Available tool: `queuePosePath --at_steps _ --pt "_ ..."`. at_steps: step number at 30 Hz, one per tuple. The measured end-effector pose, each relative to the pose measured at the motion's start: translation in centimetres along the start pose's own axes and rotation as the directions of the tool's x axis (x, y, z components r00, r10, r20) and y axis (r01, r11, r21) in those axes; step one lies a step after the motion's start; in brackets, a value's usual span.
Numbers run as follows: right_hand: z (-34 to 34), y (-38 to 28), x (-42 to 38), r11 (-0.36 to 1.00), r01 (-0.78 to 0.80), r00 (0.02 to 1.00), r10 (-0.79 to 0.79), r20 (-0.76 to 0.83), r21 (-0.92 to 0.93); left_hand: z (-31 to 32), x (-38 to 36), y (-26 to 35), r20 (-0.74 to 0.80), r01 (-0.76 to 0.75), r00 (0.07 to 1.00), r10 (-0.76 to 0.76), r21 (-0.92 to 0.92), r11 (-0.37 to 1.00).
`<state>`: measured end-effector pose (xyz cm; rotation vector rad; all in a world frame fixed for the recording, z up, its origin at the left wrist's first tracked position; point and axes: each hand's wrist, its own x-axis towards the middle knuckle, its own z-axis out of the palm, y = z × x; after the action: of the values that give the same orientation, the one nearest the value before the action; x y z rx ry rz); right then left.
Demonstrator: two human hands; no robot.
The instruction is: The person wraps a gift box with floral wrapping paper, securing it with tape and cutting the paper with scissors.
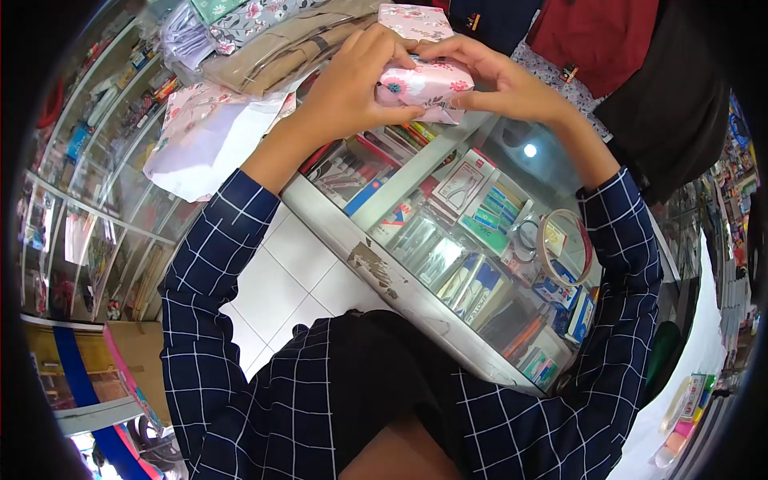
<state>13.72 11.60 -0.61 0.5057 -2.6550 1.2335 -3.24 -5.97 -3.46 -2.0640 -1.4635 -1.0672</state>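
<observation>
A small box-shaped parcel in pink floral wrapping paper [428, 86] is between my two hands, above the glass counter. My left hand [356, 84] grips its left side, with the thumb along the near lower edge and the fingers over the top. My right hand [504, 84] closes on the right end, its fingers along the far top edge and its thumb at the near side. A paper flap sticks out beneath the parcel. Just behind it lies a second pink floral parcel [414, 22]. Left of my left forearm, a loose floral sheet [192, 160] shows its white underside.
The glass display counter [384, 276] holds pens, boxes and stationery under its top. A tape roll [588, 248] lies on the glass by my right forearm. Plastic-wrapped brown clothing [280, 52] is at the back left; a dark red garment [596, 48] hangs at the back right.
</observation>
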Motion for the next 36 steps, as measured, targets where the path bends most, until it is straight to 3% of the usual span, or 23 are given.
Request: queuePosePath --at_steps 1,2,5,8,12,15,16,17,20,23,24,27,28,31,32,36 --pt "-0.5 -0.1 0.1 0.999 -0.048 0.996 0.048 0.070 0.005 -0.1 0.1 0.4 -0.005 0.024 1.000 -0.024 -0.012 1.000" --pt "-0.5 0.3 0.3 0.995 0.073 0.996 -0.070 0.055 -0.066 -0.1 0.2 0.6 -0.009 0.047 0.999 -0.048 -0.025 0.999" --pt "-0.6 -0.2 0.1 0.996 0.019 0.996 -0.012 0.087 -0.087 -0.2 0.3 0.6 -0.011 -0.026 1.000 0.027 0.046 0.999" --pt "-0.3 -0.3 -0.1 0.997 0.019 0.998 -0.015 0.059 -0.074 -0.2 0.1 0.4 0.015 0.004 1.000 -0.005 0.052 0.999" --pt "1.9 -0.8 0.1 0.983 0.046 0.988 -0.071 -0.137 -0.179 -0.5 0.2 0.8 0.048 -0.019 0.999 0.015 0.075 0.997" --pt "3.7 0.5 0.4 0.917 0.007 0.943 -0.140 -0.304 -0.399 -0.6 -0.1 1.1 0.074 -0.022 0.997 0.015 0.102 0.994" --pt "3.7 0.8 0.6 0.914 0.100 0.924 -0.232 -0.303 -0.394 -0.7 -0.1 0.8 0.081 -0.056 0.996 0.046 0.116 0.992" --pt "3.7 0.9 0.6 0.915 0.097 0.927 -0.226 -0.298 -0.393 -0.7 -0.2 0.6 0.085 -0.089 0.993 0.079 0.131 0.987" --pt "3.4 0.6 0.5 0.917 0.087 0.939 -0.206 -0.277 -0.389 -0.6 -0.6 0.1 -0.019 -0.056 0.998 0.055 -0.048 0.997" --pt "3.1 0.4 0.5 0.916 0.095 0.946 -0.205 -0.250 -0.390 -1.0 -1.2 0.7 -0.090 -0.029 0.996 0.030 0.004 1.000" --pt "3.0 0.4 0.5 0.913 0.106 0.948 -0.213 -0.238 -0.394 -1.0 -1.5 1.3 -0.182 0.016 0.983 -0.004 0.061 0.998" --pt "2.8 0.8 0.6 0.917 0.137 0.940 -0.239 -0.243 -0.374 -1.8 -2.4 4.2 -0.138 0.253 0.963 -0.231 0.173 0.952" --pt "2.8 0.9 0.6 0.919 0.141 0.940 -0.241 -0.243 -0.368 -1.6 -2.7 4.9 -0.087 0.242 0.968 -0.237 0.046 0.969" --pt "3.1 1.0 0.5 0.939 0.131 0.942 -0.218 -0.255 -0.318 -1.5 -2.8 7.1 0.057 0.439 0.898 -0.435 -0.117 0.891" --pt "3.1 0.9 0.5 0.945 0.126 0.944 -0.208 -0.258 -0.300 -1.3 -3.2 6.7 0.033 0.345 0.938 -0.344 -0.025 0.938" --pt "3.1 0.6 0.6 0.946 0.133 0.943 -0.212 -0.257 -0.295 -1.1 -3.8 7.1 0.100 0.446 0.891 -0.442 -0.019 0.895"
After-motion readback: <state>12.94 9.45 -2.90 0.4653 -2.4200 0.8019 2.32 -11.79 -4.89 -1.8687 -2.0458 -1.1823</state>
